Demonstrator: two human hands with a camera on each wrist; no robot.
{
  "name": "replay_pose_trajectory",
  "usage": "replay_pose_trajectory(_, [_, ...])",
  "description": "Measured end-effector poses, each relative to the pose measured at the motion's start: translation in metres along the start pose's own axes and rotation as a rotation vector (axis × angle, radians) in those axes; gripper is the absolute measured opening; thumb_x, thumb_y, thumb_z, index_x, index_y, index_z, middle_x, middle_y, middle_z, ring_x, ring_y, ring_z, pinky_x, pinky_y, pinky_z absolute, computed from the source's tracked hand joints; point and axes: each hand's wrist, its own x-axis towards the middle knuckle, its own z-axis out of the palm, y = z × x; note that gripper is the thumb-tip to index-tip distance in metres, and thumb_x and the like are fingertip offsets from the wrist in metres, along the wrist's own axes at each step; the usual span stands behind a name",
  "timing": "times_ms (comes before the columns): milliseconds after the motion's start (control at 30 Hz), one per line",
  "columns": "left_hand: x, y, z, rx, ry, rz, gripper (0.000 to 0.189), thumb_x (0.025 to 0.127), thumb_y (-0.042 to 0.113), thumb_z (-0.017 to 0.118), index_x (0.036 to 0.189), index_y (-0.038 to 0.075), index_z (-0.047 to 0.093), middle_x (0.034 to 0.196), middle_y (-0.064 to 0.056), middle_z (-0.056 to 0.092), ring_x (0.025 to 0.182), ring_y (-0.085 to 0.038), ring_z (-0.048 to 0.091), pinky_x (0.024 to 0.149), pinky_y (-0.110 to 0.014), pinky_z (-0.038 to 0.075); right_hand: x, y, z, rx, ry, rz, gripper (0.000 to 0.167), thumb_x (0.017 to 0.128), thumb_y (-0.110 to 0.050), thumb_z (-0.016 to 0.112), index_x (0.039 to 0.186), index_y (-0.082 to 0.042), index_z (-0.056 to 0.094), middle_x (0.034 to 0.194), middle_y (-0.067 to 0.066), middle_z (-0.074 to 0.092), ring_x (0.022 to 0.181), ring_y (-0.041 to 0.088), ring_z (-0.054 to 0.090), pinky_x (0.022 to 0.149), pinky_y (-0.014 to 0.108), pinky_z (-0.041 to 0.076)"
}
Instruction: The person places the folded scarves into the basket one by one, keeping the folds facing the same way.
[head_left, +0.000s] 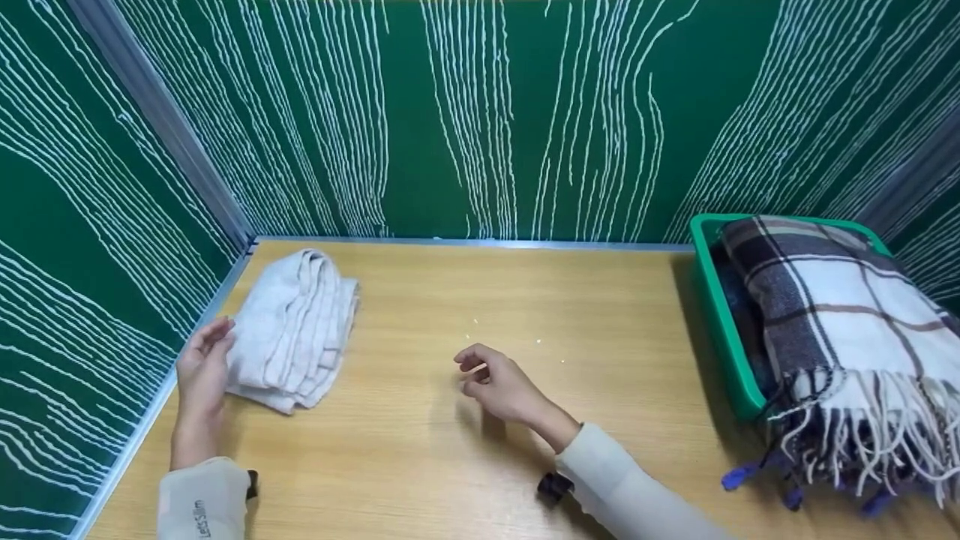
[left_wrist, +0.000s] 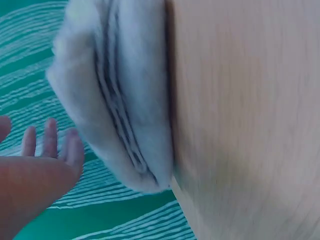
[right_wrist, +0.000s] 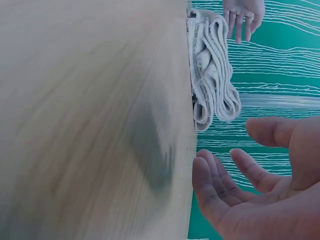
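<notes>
A pale grey-white cloth [head_left: 289, 330], folded into a thick stack, lies at the left of the wooden table. Beside its left edge is my left hand [head_left: 204, 364], fingers loosely bent and holding nothing. The left wrist view shows the folded cloth [left_wrist: 120, 100] side-on, its layers stacked, with the left hand's fingers a little apart from it. My right hand [head_left: 499, 384] hovers over the middle of the table, fingers relaxed and slightly curled around nothing. In the right wrist view its thumb and fingers [right_wrist: 210, 195] are spread apart, with the cloth [right_wrist: 212, 70] beyond.
At the right stands a green plastic basket [head_left: 724, 330] holding a folded plaid blanket [head_left: 862, 300], whose white fringe [head_left: 885, 420] hangs over the near side. Green walls [head_left: 405, 112] with white wavy lines enclose the table's back and sides. Small white specks [head_left: 538, 341] lie mid-table.
</notes>
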Motion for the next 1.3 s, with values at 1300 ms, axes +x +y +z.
replay_pose_trajectory(1300, [0.017, -0.019, 0.005, 0.514, -0.198, -0.102, 0.079, 0.099, 0.014, 0.064, 0.162, -0.008, 0.021, 0.167, -0.036, 0.020, 0.154, -0.049, 0.022, 0.128, -0.057, 0.019, 0.030, 0.005, 0.017, -0.002, 0.009, 0.056, 0.047, 0.101, -0.006, 0.065, 0.145, 0.003, 0.051, 0.139, 0.023, 0.059, 0.119, 0.031, 0.060, 0.105, 0.048, 0.051])
